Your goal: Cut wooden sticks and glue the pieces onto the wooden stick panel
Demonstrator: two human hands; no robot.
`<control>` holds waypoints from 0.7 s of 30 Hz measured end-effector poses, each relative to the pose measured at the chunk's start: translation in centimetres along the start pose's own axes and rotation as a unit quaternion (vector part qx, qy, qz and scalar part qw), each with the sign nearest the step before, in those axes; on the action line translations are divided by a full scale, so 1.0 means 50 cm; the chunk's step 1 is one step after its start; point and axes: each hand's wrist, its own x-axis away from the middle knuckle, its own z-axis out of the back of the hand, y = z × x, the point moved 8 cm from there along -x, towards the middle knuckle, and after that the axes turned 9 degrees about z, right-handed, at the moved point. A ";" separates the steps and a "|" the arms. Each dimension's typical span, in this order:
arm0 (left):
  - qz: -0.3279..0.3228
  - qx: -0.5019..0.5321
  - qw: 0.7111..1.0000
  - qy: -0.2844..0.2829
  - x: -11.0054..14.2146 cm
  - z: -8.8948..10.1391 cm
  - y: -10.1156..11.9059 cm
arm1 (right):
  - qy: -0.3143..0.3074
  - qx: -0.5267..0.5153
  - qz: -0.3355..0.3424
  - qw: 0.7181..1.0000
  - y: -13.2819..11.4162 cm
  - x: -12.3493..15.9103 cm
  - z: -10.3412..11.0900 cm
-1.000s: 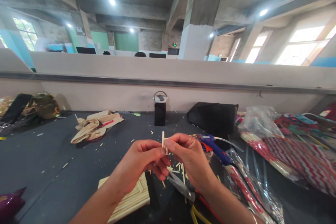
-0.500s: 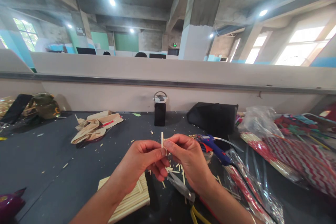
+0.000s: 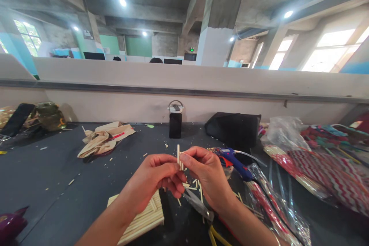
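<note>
Between my hands, in the middle of the head view, are short pale wooden sticks (image 3: 178, 153), one of them upright. My left hand (image 3: 161, 175) pinches them from the left with thumb and fingers. From the right, the thumb and forefinger of my right hand (image 3: 203, 169) close on the same small pieces; fingertips partly hide how they join. Under my left forearm lies a panel of pale sticks laid side by side (image 3: 144, 221), partly covered. Pliers (image 3: 198, 203) with yellow handles lie below my right hand, among cut stick pieces (image 3: 188, 187).
A blue glue gun (image 3: 235, 161) lies right of my right hand, its cord running over plastic-wrapped sticks (image 3: 265, 196). Further back stand a phone (image 3: 175, 125) and a black pouch (image 3: 233, 127). A crumpled beige cloth (image 3: 105, 138) lies left, a purple object (image 3: 13, 221) at the near-left edge.
Both hands stay in nearly the same place. My left fingers have shifted slightly on the sticks, and a bit more of the pieces shows between the fingertips.
</note>
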 end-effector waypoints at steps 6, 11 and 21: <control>0.005 -0.007 1.000 0.009 -0.003 0.001 -0.003 | 0.000 -0.010 -0.004 1.000 0.002 0.001 -0.003; -0.001 -0.021 0.999 0.026 -0.003 -0.001 0.003 | -0.013 -0.025 0.016 0.999 -0.009 0.002 -0.013; -0.019 -0.057 0.997 0.056 0.005 -0.006 0.009 | -0.018 0.030 0.067 0.997 -0.024 0.008 -0.013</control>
